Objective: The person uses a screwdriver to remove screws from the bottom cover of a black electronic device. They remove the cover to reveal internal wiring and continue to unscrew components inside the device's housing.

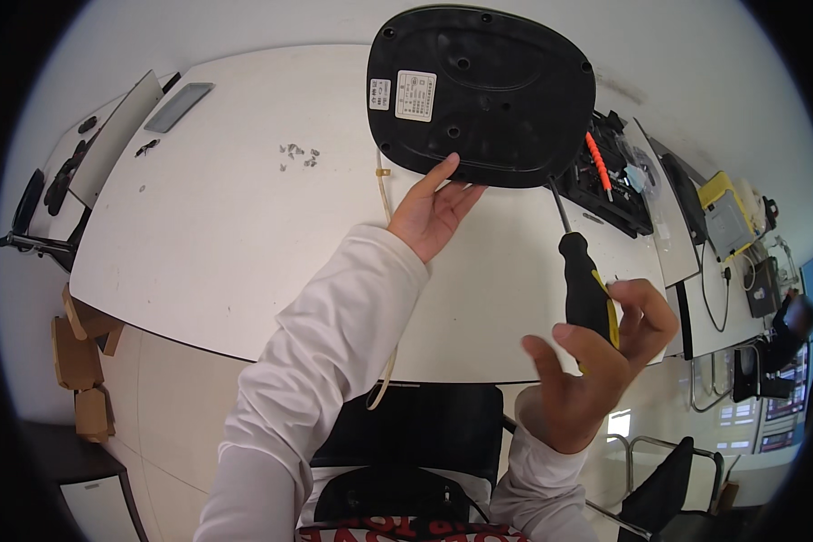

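A black oval appliance base (pixel 497 90) with a white label is tilted up above the white table (pixel 244 217). My left hand (pixel 434 212) props it from below, fingertips on its lower edge. My right hand (pixel 596 361) grips a screwdriver (pixel 583 271) with a black and yellow handle. Its shaft points up to the base's lower right rim. Several small screws (pixel 298 155) lie loose on the table to the left.
A grey flat panel (pixel 179 107) lies at the table's far left. Black parts and an orange-handled tool (pixel 598 163) sit to the right of the base. A beige cable (pixel 385 185) runs down over the table's front edge. Another person (pixel 790 325) sits far right. A black chair (pixel 415 434) is below.
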Available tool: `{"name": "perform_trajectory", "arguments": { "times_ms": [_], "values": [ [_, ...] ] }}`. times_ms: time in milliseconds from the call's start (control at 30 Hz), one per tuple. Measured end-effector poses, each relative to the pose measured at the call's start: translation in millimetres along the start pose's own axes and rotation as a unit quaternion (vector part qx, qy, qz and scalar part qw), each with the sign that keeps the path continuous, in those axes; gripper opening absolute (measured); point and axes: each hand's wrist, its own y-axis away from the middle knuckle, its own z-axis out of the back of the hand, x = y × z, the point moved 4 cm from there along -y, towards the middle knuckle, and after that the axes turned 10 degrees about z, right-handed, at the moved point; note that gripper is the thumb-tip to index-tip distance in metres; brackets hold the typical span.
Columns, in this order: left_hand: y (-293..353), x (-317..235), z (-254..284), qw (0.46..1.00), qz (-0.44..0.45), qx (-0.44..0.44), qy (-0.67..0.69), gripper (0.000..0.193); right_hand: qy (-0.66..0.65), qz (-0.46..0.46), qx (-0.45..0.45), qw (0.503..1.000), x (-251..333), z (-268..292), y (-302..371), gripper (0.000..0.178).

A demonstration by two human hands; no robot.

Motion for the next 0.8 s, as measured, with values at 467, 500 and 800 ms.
{"name": "perform_trajectory", "arguments": {
  "times_ms": [467,500,800],
  "values": [
    [3,-1,-1,1.000,0.015,0.007,0.010,0.026,0.060,0.012,-0.024,0.998,0,3,1,0.036],
    [2,0,-1,1.000,0.016,0.008,0.011,0.026,0.048,0.011,-0.048,0.998,-2,4,2,0.035],
    [0,1,3,1.000,0.000,-0.008,0.005,0.036,-0.075,0.016,-0.036,0.996,-4,-5,-2,0.039]
  ]
}}
